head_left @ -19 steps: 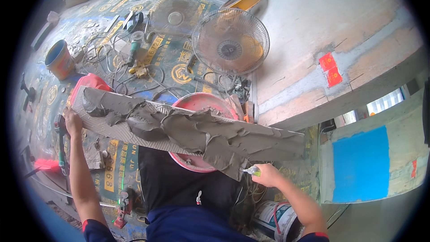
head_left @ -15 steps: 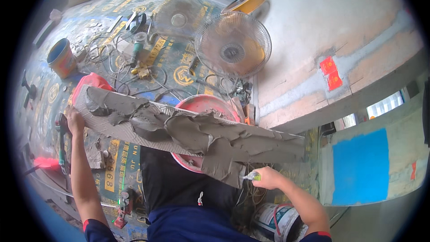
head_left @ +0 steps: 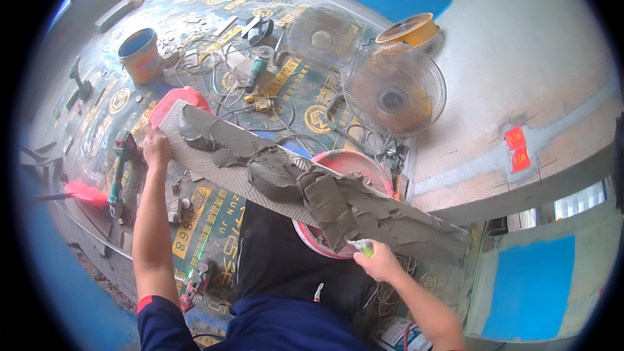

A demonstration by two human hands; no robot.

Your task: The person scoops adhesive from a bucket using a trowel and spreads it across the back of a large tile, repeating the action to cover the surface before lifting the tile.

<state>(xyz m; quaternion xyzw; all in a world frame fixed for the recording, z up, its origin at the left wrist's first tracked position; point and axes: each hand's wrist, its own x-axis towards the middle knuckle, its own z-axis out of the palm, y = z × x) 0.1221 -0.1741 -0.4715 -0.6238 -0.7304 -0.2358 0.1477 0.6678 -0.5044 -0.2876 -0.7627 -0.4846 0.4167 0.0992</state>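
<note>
A long, narrow tile strip (head_left: 237, 181) with a ridged back lies across in front of me, tilted down to the right. Grey mortar (head_left: 270, 179) covers much of it in thick, uneven folds. My left hand (head_left: 156, 148) is closed on the strip's left end. In my right hand (head_left: 378, 261) is a trowel (head_left: 330, 207), gripped by its handle near the strip's near edge. Its mortar-coated blade lies on the mortar around the middle of the strip. Below the strip, a pink tub (head_left: 354, 164) is partly hidden; a red-pink object (head_left: 185, 97) shows under the left end.
Two fan grilles (head_left: 394, 99) and a yellow ring (head_left: 408, 29) lie ahead by the wall. Cables, a green power tool (head_left: 257, 73) and a bucket (head_left: 140, 55) are on the covered floor. An angle grinder (head_left: 120, 172) lies left of my arm, a red tool (head_left: 197, 281) near my legs.
My right hand has drawn the trowel up and leftward, so its blade now lies across the mortar instead of hanging past the near edge. The whole view has shifted as my head turned left.
</note>
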